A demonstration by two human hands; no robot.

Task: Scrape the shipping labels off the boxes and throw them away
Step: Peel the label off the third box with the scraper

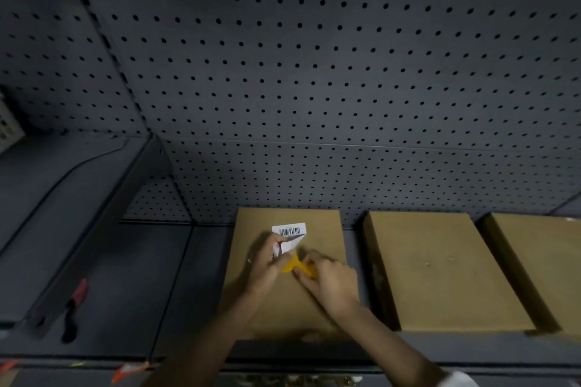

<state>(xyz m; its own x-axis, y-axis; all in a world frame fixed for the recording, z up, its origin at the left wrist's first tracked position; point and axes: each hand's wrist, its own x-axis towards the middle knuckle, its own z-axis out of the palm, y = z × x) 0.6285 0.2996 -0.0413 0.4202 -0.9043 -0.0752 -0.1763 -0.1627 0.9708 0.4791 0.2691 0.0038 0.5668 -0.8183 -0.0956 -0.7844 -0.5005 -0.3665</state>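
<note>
Hands (267, 264) peel label (290, 234); boxes (440, 267) beside.

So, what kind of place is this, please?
Probably a workshop or packing bench: a grey pegboard wall stands behind a dark worktop, and three plain cardboard boxes lie in a row on it.

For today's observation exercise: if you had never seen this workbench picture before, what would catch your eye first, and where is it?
The eye lands first on the white barcode label, half peeled from the nearest cardboard box at lower centre, its loose corner pinched by the left hand. Beside it, the right hand holds a bright yellow scraper. Behind everything rises a dark pegboard wall.
</note>
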